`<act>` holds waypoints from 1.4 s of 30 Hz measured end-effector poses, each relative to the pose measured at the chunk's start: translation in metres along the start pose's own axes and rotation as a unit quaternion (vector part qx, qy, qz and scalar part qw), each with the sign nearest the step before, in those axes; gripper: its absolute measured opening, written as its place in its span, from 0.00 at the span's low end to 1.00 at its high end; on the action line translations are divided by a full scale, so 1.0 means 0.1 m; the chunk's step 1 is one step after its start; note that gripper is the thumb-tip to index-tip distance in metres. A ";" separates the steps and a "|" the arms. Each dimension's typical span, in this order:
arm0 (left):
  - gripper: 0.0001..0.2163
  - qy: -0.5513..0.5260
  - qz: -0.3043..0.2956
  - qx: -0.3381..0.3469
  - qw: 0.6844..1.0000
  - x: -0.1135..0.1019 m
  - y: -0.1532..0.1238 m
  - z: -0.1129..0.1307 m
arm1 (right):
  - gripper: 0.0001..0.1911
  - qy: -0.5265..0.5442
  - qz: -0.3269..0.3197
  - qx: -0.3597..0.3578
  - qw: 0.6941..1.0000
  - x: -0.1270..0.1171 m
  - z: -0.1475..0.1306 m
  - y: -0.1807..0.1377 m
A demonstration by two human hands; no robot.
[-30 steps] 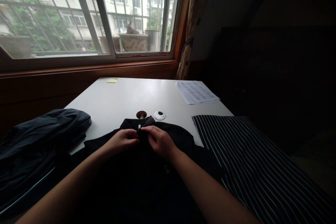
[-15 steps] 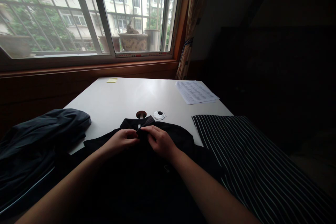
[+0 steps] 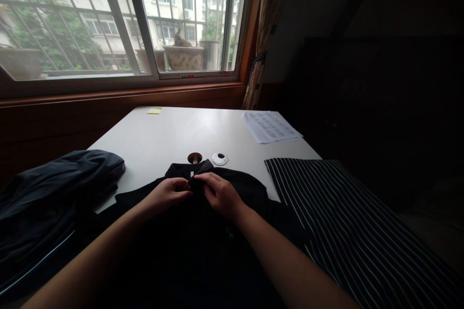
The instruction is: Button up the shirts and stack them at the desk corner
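Both the left hand and the right hand pinch the collar front of the black shirt, spread on the white table, though dim light and knuckles obscuring dark fabric could let its edges slip or sit crooked.

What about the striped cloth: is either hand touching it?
No, the left hand and the right hand are both at the collar of the black shirt, and the striped cloth lies off to their right.
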State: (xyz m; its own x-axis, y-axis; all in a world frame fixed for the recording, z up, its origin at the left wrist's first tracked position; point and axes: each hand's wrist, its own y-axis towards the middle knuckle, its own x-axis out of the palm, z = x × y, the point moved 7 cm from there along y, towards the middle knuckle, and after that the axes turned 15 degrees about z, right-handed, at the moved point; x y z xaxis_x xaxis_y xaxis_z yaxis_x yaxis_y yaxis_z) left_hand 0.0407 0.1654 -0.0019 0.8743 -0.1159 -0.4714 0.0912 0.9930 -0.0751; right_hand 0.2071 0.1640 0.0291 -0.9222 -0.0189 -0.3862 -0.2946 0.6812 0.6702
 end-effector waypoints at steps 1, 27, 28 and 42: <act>0.14 0.000 0.001 0.001 1.000 0.00 0.00 0.00 | 0.24 0.000 0.000 0.000 1.000 0.00 0.00 0.00; 0.15 -0.010 0.000 -0.009 1.000 0.01 -0.02 0.03 | 0.26 0.002 0.004 -0.004 1.000 0.00 0.01 -0.01; 0.15 -0.008 0.002 -0.009 1.000 0.01 -0.02 0.03 | 0.25 0.001 0.004 -0.003 1.000 0.00 0.01 0.00; 0.18 -0.030 0.010 -0.029 0.999 0.00 -0.02 0.03 | 0.25 -0.002 0.000 0.002 1.000 0.00 0.00 0.00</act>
State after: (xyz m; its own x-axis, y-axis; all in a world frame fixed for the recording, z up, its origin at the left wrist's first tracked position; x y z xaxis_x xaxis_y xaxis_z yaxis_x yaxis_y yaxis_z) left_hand 0.0421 0.1639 0.0005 0.9031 -0.0930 -0.4193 0.0470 0.9918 -0.1187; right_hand 0.2071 0.1637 0.0286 -0.9211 -0.0157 -0.3889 -0.2933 0.6847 0.6672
